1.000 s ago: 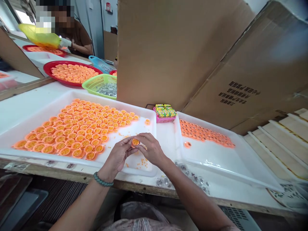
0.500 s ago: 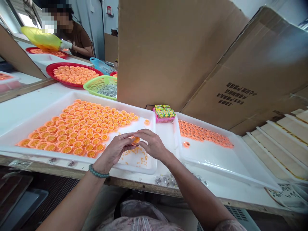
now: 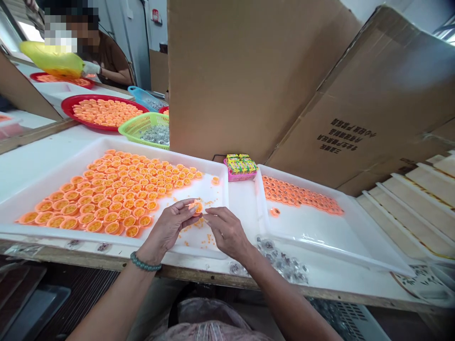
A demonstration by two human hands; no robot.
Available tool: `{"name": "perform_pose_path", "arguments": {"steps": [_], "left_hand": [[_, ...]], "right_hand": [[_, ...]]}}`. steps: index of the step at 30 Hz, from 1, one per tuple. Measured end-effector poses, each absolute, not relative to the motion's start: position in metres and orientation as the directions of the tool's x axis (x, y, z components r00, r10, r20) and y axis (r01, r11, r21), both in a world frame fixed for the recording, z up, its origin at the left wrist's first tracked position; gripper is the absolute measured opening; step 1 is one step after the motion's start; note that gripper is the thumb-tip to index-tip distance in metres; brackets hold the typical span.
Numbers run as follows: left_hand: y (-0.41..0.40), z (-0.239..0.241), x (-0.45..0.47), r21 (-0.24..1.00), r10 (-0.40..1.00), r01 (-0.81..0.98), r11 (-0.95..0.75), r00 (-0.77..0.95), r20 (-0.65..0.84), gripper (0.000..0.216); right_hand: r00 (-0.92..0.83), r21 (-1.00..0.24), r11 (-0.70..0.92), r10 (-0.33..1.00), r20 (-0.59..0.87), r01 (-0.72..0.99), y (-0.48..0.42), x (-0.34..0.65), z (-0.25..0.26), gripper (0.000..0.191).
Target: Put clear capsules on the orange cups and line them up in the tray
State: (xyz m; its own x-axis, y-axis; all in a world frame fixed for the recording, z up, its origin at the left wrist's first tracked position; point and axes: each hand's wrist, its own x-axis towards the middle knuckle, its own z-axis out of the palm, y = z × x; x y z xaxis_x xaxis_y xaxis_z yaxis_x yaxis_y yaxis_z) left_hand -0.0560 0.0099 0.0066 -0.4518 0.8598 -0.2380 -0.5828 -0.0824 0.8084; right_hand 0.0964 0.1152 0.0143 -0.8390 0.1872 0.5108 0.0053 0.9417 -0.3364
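Note:
A small orange cup (image 3: 197, 207) is pinched between the thumb and fingers of my left hand (image 3: 168, 228), its open side facing up toward me. Just to the right of it is my right hand (image 3: 229, 233), its fingers drawn together with the tips close to the cup's rim. Whatever those fingertips hold, if anything, is too small to make out. Below both hands lies a white tray (image 3: 223, 199) with many orange cups (image 3: 117, 194) in rows, yellow filling in them. Loose yellow bits (image 3: 208, 242) are scattered on its bare right part.
A second white tray (image 3: 309, 237) on the right holds orange pieces with clear domed centres. Clear round plastic pieces (image 3: 284, 263) lie at the table's front edge. A pink basket (image 3: 241, 176) stands between the trays; cardboard (image 3: 249, 85) rises behind. A co-worker (image 3: 110, 57) is at back left.
My right hand has come away from the cup, moving right and down, and its fingers have curled in. My left hand keeps the cup, now more visible. The view has shifted slightly.

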Motion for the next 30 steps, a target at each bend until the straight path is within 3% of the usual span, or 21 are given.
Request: {"name": "perform_pose_path", "arguments": {"steps": [6, 14, 18, 20, 22, 25, 30], "left_hand": [[0.011, 0.012, -0.053, 0.783, 0.863, -0.616, -0.090, -0.441, -0.248, 0.025], [0.012, 0.012, -0.048, 0.749, 0.838, -0.659, -0.072, -0.446, -0.313, 0.020], [0.010, 0.011, -0.050, 0.715, 0.837, -0.695, -0.074, -0.433, -0.335, 0.014], [0.010, 0.010, -0.051, 0.715, 0.840, -0.697, -0.057, -0.421, -0.344, 0.015], [0.010, 0.009, -0.051, 0.722, 0.832, -0.690, -0.040, -0.423, -0.359, 0.017], [0.012, 0.007, -0.050, 0.740, 0.815, -0.672, -0.008, -0.433, -0.384, 0.020], [0.015, 0.007, -0.048, 0.780, 0.812, -0.624, 0.046, -0.431, -0.393, 0.023]], "right_hand": [[-0.848, -0.319, 0.947, 0.205, 0.489, 0.045, 0.112, 0.092, 0.018, 0.052], [-0.801, -0.400, 0.916, 0.260, 0.539, 0.027, 0.108, 0.106, 0.016, 0.032], [-0.725, -0.366, 0.897, 0.422, 0.545, 0.248, 0.120, 0.144, 0.014, 0.025], [-0.695, -0.283, 0.834, 0.551, 0.462, 0.473, 0.129, 0.171, 0.008, 0.022], [-0.699, -0.142, 0.749, 0.658, 0.280, 0.647, 0.136, 0.195, -0.001, 0.019], [-0.682, -0.006, 0.682, 0.731, 0.030, 0.731, 0.138, 0.218, -0.016, 0.018], [-0.680, -0.101, 0.673, 0.732, -0.052, 0.733, 0.130, 0.208, -0.033, 0.017]]}}
